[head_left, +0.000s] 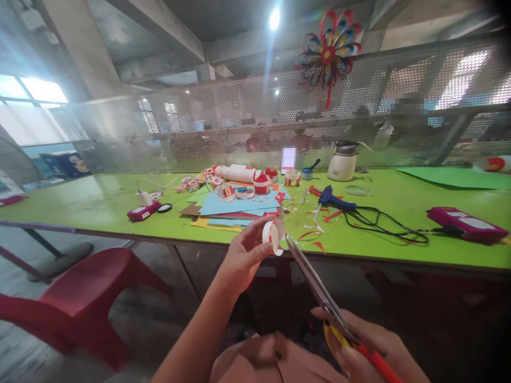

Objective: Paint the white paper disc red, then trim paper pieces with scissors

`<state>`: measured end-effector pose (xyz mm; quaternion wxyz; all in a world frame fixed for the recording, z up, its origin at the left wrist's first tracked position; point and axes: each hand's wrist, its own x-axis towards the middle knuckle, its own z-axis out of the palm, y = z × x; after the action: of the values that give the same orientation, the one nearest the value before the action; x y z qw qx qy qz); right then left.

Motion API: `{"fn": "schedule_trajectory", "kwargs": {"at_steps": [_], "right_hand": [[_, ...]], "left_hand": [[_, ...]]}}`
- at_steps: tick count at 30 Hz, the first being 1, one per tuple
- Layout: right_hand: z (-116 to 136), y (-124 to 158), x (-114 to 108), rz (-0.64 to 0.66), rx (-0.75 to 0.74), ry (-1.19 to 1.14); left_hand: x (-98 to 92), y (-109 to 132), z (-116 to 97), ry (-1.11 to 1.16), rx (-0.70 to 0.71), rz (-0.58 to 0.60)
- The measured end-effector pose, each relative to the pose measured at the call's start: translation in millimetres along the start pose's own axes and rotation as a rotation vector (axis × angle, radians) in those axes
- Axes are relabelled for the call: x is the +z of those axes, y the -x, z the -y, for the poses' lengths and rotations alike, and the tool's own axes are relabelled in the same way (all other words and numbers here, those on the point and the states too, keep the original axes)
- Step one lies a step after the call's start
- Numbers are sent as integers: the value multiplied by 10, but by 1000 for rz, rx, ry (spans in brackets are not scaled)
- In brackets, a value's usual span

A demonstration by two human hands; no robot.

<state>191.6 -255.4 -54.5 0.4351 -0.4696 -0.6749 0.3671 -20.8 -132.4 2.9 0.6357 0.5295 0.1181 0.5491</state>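
A short white cardboard ring with red marks [271, 238] is pinched between the thumb and fingers of my left hand [248, 254], just off the table's front edge. My right hand [355, 340] grips a pair of scissors [319, 290] by the red and yellow handles. Their long blades point up and left, with the tips close to the ring's right side. Whether the tips touch the ring I cannot tell. Beyond my left hand lies a stack of coloured paper [239, 203], light blue on top, bearing several similar rings and a red cup-like piece [261, 182].
The green table [399, 213] holds a blue glue gun [335, 199] with its black cord, paper scraps [319, 229], a white kettle [342, 161] and magenta power strips [467, 223]. A mesh screen [239, 117] stands behind. A red chair [88, 287] is at the lower left.
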Motion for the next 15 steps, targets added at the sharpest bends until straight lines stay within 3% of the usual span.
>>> {"fn": "schedule_trajectory", "kwargs": {"at_steps": [5,10,15], "right_hand": [[105,-66,26,-140,-272,424],[180,-51,77,-308,-298,583],[160,-43,58,-317,-424,704]], "left_hand": [[36,0,-43,-219,79,1],[29,4,-44,-415,186,-4],[2,21,-13,-596,260,-66]]}}
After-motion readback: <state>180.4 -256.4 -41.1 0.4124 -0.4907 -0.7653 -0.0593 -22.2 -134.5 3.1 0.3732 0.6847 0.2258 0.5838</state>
